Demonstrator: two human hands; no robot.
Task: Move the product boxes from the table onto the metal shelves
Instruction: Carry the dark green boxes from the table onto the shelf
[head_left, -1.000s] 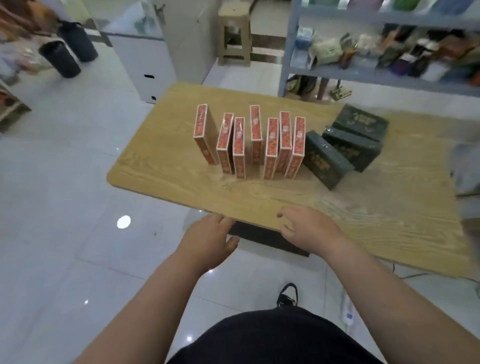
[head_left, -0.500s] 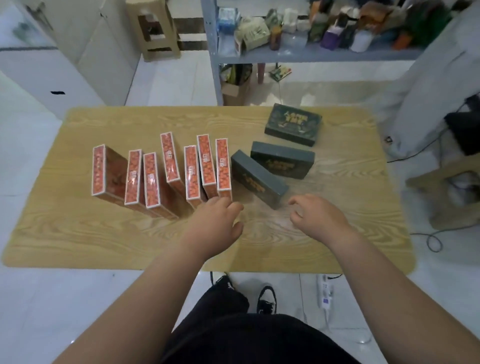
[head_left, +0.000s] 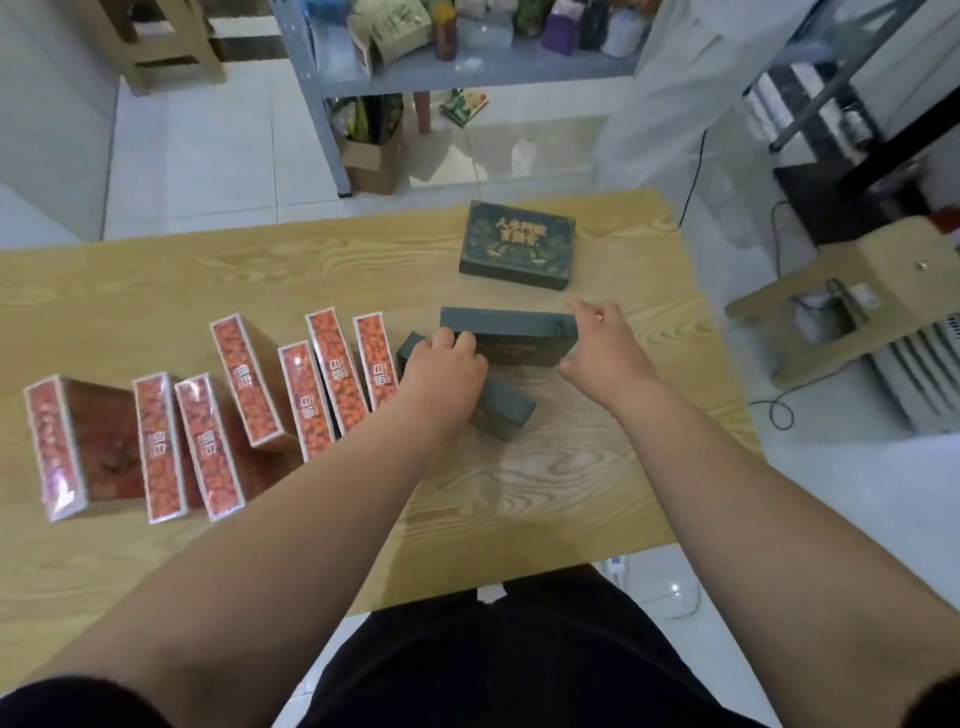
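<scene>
Your left hand (head_left: 441, 375) curls its fingers over the left end of the middle dark green box (head_left: 511, 332), which stands on edge on the wooden table (head_left: 571, 493). Your right hand (head_left: 605, 343) is spread wide at its right end, thumb near side, not clamped. Another dark green box (head_left: 506, 408) lies under your left wrist, red boxes (head_left: 332, 374) stand left, and the metal shelves (head_left: 467, 73) are beyond.

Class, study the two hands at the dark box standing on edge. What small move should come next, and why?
Probably close both hands on the upright dark box and lift it. The left hand lies over its left end, the right hand is spread at its right end, and it stands on the table, not on the metal shelves.
</scene>
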